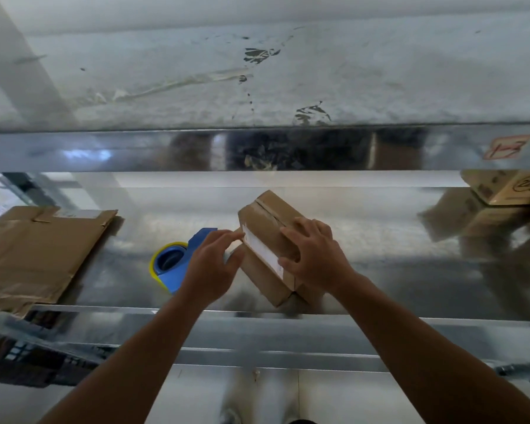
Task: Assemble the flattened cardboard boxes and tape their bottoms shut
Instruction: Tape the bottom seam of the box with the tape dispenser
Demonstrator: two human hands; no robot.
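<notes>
Cardboard box gripped by right hand; left hand flat, partly hiding blue dispenser.

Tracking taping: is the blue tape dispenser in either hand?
No: the blue plastic tape dispenser lies on the shiny metal table; left hand and right hand are at the small brown cardboard box.

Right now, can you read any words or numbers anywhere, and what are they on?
Nothing reads clearly.
Red-edged sticker on the shelf rail: red scrawl, unreadable.
Printed box, far right: dark logo, too blurred.
White label on the small box: too blurred.
</notes>
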